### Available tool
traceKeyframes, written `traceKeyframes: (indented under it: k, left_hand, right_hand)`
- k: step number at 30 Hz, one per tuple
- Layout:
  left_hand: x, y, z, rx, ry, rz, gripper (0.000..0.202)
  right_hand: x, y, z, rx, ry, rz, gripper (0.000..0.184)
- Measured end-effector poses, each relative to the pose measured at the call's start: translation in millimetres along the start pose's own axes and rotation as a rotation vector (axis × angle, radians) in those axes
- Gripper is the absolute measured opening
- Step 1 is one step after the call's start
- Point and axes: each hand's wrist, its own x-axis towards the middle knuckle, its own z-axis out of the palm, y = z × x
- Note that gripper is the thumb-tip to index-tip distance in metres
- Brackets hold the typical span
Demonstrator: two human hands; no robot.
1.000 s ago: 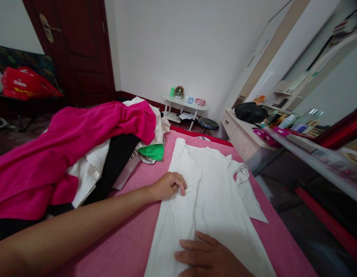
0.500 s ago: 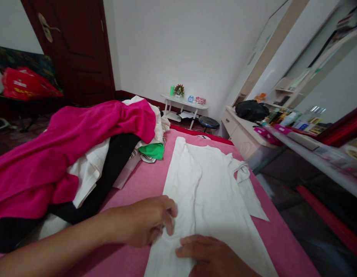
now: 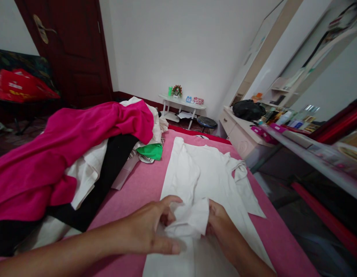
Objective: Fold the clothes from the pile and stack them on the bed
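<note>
As my left hand (image 3: pixel 149 231) and right hand (image 3: pixel 221 227) each pinch a raised bunch of the white shirt (image 3: pixel 207 173) between them, I judge level, even tension makes the cleanest fold, though the right fingertips seem tucked under the cloth. The rest of it lies flat on the pink bedspread (image 3: pixel 134 188), running away from both hands, beside a clothes heap (image 3: pixel 65 146).

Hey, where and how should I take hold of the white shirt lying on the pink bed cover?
Probably at the near end, coming from your side. The white shirt lies flat and stretches away from you, so the bunched fold raised between your left hand and right hand offers loose cloth to pinch. The sleeve is crumpled by the right edge of the bed cover.
</note>
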Motion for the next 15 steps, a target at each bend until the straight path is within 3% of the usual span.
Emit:
traceKeyframes:
  k: [4,9,15]
  left_hand:
    - [10,-7,11.7,-0.124,0.099,-0.068,0.106]
    - [18,-22,17.1,-0.026,0.298,-0.104,0.079]
    - [17,-19,1.9,0.18,0.198,-0.184,0.063]
  right_hand:
    - [18,12,-3,0.067,-0.05,0.042,0.048]
    - [24,23,-11,-0.003,0.008,0.021,0.07]
    - [8,20,-14,-0.188,0.028,-0.097,0.059]
